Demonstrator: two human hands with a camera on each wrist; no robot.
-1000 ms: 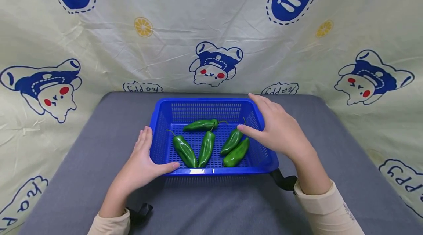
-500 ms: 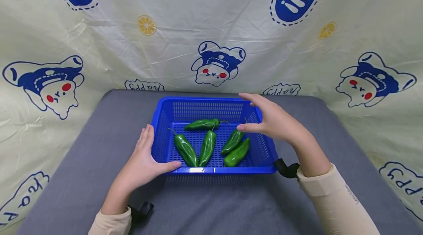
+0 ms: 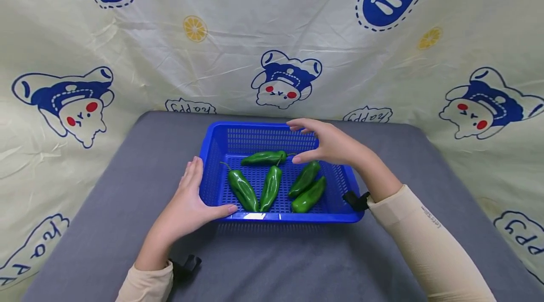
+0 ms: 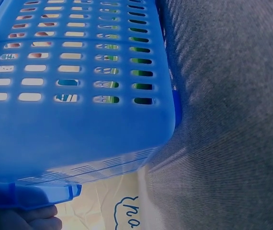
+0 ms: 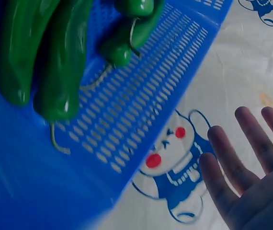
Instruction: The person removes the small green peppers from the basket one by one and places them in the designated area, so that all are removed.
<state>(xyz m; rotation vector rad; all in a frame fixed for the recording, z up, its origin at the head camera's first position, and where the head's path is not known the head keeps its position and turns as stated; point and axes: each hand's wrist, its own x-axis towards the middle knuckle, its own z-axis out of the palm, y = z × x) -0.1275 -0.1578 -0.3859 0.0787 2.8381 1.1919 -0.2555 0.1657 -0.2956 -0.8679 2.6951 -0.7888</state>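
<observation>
A blue perforated plastic basket (image 3: 293,217) sits on the grey cloth. Inside lie several glossy green chili peppers: one sideways at the back (image 3: 263,158), two meeting at their lower ends on the left, and two side by side on the right (image 3: 309,196). My left hand (image 3: 184,210) rests at the basket's front-left corner, thumb along the front rim and straight fingers by the left side. Its fingertips also show beside the rim in the left wrist view. Above the basket's right part hovers my right hand (image 3: 333,143), fingers spread and holding nothing.
Grey cloth (image 3: 272,264) covers the table around the basket. A pale curtain (image 3: 229,47) with printed bears hangs right behind the table's back edge. Black straps (image 3: 356,200) with small mounts circle both wrists.
My right hand has moved left from the basket's right side to above its inside. The left hand stays at its corner, and the peppers lie as before. The head view has shifted slightly.
</observation>
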